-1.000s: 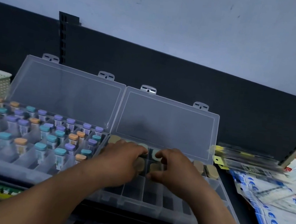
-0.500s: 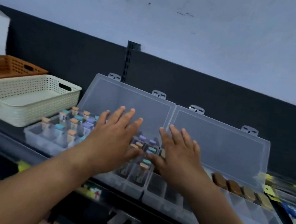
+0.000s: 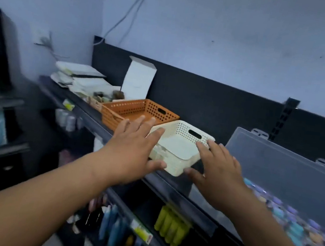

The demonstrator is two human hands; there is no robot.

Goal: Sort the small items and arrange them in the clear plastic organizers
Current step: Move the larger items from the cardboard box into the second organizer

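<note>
A cream perforated basket [image 3: 183, 146] sits on the dark shelf, and it looks empty. My left hand [image 3: 133, 150] hovers at its left side with fingers spread. My right hand [image 3: 215, 167] is at its right side, fingers straight, thumb near the front corner. Whether either hand touches the basket is unclear. A clear plastic organizer [image 3: 279, 169] stands at the right with its lid up, and several small vials with purple, teal and orange caps [image 3: 296, 227] show blurred inside it.
An orange perforated basket [image 3: 138, 109] stands just behind and left of the cream one. Flat white packets [image 3: 79, 74] and an open white carton [image 3: 138, 80] lie further left on the shelf. Bottles and tubes [image 3: 170, 227] hang on the lower shelf below.
The view has swung left, away from the organizers. Both hands left the organizer compartments and moved left to either side of the cream basket, fingers opening out.
</note>
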